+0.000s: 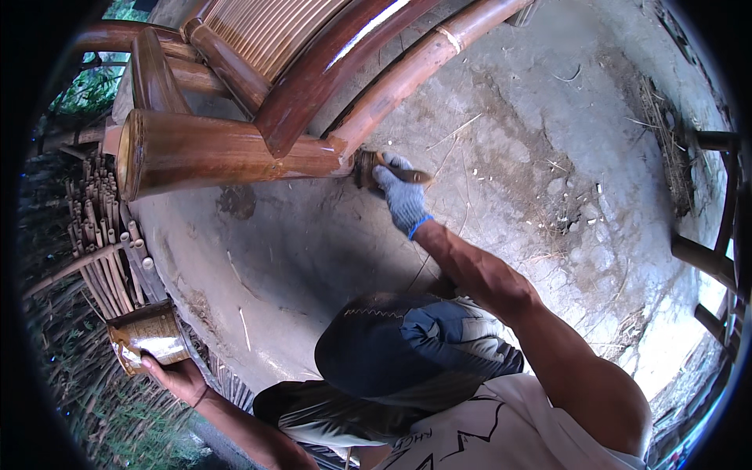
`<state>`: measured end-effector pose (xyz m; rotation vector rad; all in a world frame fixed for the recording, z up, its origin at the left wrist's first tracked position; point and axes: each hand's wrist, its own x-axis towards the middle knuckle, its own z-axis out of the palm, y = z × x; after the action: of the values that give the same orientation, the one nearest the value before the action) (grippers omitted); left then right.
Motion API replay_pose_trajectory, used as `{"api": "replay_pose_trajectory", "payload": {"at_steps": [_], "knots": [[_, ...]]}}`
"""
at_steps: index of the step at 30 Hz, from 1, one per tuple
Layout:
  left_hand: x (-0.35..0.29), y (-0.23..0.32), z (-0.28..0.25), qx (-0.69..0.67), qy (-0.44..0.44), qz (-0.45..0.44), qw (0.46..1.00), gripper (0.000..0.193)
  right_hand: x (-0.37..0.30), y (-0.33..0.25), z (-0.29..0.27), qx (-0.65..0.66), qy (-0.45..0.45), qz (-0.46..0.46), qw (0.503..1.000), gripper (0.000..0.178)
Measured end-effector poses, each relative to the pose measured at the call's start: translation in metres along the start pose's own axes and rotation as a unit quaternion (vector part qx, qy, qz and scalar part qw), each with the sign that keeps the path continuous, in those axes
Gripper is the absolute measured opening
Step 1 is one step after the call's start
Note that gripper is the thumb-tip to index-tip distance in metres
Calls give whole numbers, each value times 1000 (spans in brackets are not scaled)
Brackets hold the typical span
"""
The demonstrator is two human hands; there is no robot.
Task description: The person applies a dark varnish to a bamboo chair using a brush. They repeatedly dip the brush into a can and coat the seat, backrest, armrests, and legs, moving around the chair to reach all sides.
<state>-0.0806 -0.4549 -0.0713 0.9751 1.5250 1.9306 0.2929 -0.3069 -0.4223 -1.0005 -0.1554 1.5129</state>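
Observation:
My right hand (pixel 405 199), in a grey knitted glove with a blue cuff, is closed round a paintbrush (pixel 421 177) with a wooden handle. The dark bristles touch the lower end of a thick, glossy bamboo leg (pixel 227 155), part of a brown bamboo chair. At the lower left, my bare left hand (pixel 180 381) grips a metal can (pixel 159 335) streaked with brown varnish-like liquid. The can is tilted, and its contents are hidden from here. The thumb lies on the can's side; the other fingers are mostly out of sight behind it.
The chair's slatted panel (pixel 262 31) and curved rail (pixel 423 66) fill the top. Cut bamboo poles (pixel 106 251) are bundled at the left, beside greenery. The rough concrete floor (pixel 517 157) has straw and scraps on it. Dark bars (pixel 705 262) stand at the right edge.

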Motion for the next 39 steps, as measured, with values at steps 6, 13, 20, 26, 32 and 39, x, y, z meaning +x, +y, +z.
{"api": "replay_pose_trajectory", "payload": {"at_steps": [6,13,20,26,32,39], "knots": [[1,-3,-9,3,-7,11,1000,67,-56,-27,54,126,-30,14,991,34],[-1,-13,-28,-43,13,-10,999,65,-95,-61,93,-141,-113,-258,949,37],[5,-24,-52,-13,-23,-22,999,70,-128,-134,147,-110,-112,-365,918,32],[-6,-19,-52,-20,27,-22,999,74,-142,-230,206,-141,-229,-398,877,39],[-5,-19,-45,6,17,-37,999,74,-116,-232,187,-433,-267,-760,404,48],[-8,-14,-48,37,42,-41,998,74,-23,-91,49,-684,-357,-582,258,62]]}}
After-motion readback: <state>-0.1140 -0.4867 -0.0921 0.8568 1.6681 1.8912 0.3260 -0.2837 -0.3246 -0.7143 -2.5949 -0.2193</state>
